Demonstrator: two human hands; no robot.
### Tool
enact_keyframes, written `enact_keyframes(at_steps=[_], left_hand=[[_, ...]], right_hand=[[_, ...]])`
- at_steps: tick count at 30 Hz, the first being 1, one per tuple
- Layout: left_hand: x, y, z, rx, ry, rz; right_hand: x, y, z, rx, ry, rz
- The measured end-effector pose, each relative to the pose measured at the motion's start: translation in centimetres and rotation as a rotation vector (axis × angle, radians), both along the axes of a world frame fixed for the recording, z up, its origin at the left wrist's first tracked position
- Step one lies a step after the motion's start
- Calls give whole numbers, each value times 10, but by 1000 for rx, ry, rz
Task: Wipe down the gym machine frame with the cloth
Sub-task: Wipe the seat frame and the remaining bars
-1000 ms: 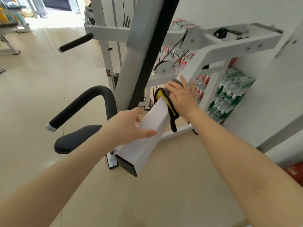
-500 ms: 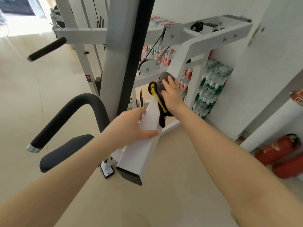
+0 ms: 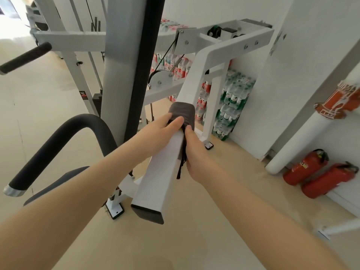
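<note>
Forearms fill my near view, both reaching to the white square-section steel beam (image 3: 155, 184) of the gym machine frame, whose black-capped end points at me. My left hand (image 3: 155, 133) lies on the beam's left side, fingers straight, tips on the dark grey folded cloth (image 3: 182, 114) draped over the beam's top. My right hand (image 3: 191, 151) presses the cloth's hanging part against the beam's right face, thumb on top. Left of them curves a black padded handle (image 3: 58, 145). Further off, two red fire extinguishers (image 3: 319, 172) lie by the wall, and shrink-wrapped bottle packs (image 3: 231, 102) stand behind the frame
</note>
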State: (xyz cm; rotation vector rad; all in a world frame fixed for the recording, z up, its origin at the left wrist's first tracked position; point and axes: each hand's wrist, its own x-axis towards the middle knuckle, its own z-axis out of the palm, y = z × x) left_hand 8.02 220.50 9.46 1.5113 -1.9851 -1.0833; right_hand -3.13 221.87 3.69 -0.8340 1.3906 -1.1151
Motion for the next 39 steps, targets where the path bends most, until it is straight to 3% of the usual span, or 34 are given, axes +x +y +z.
enact_keyframes(at_steps=[4,9,14,19,21,24,28,33,37,39], left_hand=[[5,-4,-2,18,-37,-6],[2,-6,-3,37,18,5],[3,-5,-8,59,70,2],[8,-8,-12,77,-54,19],[7,-10,-11,73,-125,58],[5,-11,-7,130,-207,99],[4,-10,-3,179,-304,69],[-4,-5,-2,197,-347,164],[-9,-2,3,230,-317,217],[-12,2,4,220,-301,260]], right_hand=[[6,-24,0,124,-150,-51],[-4,-53,18,-59,59,-117],[-15,-39,17,-92,242,35],[-14,-40,9,-39,126,-33],[-15,-60,14,-92,178,-50],[-26,-85,21,-225,258,9],[-45,-94,25,-249,193,106],[-31,-64,4,-415,469,243],[-39,-104,18,-249,588,145],[-45,-120,25,-263,815,152]])
